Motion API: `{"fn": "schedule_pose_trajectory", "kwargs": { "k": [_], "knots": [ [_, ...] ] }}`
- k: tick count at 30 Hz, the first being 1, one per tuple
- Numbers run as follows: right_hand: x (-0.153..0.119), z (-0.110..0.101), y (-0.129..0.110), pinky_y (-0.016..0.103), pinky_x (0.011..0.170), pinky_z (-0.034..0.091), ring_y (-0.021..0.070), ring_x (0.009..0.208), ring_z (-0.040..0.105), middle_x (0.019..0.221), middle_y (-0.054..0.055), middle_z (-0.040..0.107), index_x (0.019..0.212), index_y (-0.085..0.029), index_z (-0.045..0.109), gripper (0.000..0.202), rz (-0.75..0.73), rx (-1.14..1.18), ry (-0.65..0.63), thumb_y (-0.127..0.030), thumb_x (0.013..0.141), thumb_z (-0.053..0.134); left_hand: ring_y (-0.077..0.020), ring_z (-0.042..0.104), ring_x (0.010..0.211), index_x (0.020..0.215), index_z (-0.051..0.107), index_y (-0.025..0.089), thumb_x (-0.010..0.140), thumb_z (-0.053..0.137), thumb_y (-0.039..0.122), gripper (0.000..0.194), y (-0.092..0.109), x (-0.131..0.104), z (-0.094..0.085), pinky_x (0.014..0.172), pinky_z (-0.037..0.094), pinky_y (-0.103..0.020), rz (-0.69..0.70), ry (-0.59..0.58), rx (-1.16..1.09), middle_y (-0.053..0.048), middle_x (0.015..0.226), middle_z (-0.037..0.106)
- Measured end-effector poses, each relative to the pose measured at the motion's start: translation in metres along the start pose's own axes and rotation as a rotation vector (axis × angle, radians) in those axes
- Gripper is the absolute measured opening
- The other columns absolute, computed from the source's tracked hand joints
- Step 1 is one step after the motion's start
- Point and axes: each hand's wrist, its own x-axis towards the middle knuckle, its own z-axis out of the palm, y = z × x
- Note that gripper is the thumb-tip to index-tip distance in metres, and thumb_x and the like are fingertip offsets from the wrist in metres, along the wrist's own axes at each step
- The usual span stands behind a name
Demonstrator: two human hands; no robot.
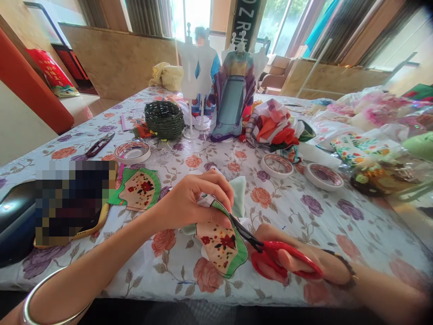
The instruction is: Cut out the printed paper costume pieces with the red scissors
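Green-edged cloth is over the counter, pinched by the left hand, presumably to steady its edge; I note the right hand wrapped round red scissors set at that edge.

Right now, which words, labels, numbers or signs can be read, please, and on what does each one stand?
"Z R": dark banner; the neighbouring letters are cut off or partly hidden.
Red bag: characters too blurred to read.
Tape rolls: red print too small to read.
Phone screen: blurred, unreadable.
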Motion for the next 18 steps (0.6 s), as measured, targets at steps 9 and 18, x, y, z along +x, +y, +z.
{"fn": "schedule_pose_trajectory", "kwargs": {
  "k": [9, 18],
  "knots": [
    [0.004, -0.004, -0.002, 0.025, 0.045, 0.024, 0.0081, 0.047, 0.034, 0.053, -0.004, 0.040, 0.057, -0.021, 0.037, 0.066, 0.011, -0.068, -0.063, -0.082, 0.083, 0.034, -0.0133, 0.058, 0.080, 0.069, 0.071, 0.019, 0.069, 0.083, 0.018, 0.012, -0.001, 0.000, 0.002, 0.078, 0.047, -0.027, 0.032, 0.010, -0.005, 0.000, 0.076, 0.065],
    [0.005, -0.005, -0.009, 0.024, 0.044, 0.024, 0.0066, 0.048, 0.032, 0.054, -0.004, 0.038, 0.058, -0.020, 0.037, 0.068, 0.030, -0.111, -0.047, -0.084, 0.081, 0.035, -0.0137, 0.058, 0.082, 0.069, 0.071, 0.019, 0.069, 0.083, 0.016, 0.013, 0.000, 0.000, 0.001, 0.078, 0.047, -0.027, 0.008, 0.003, 0.010, 0.000, 0.077, 0.066]
  ]
}}
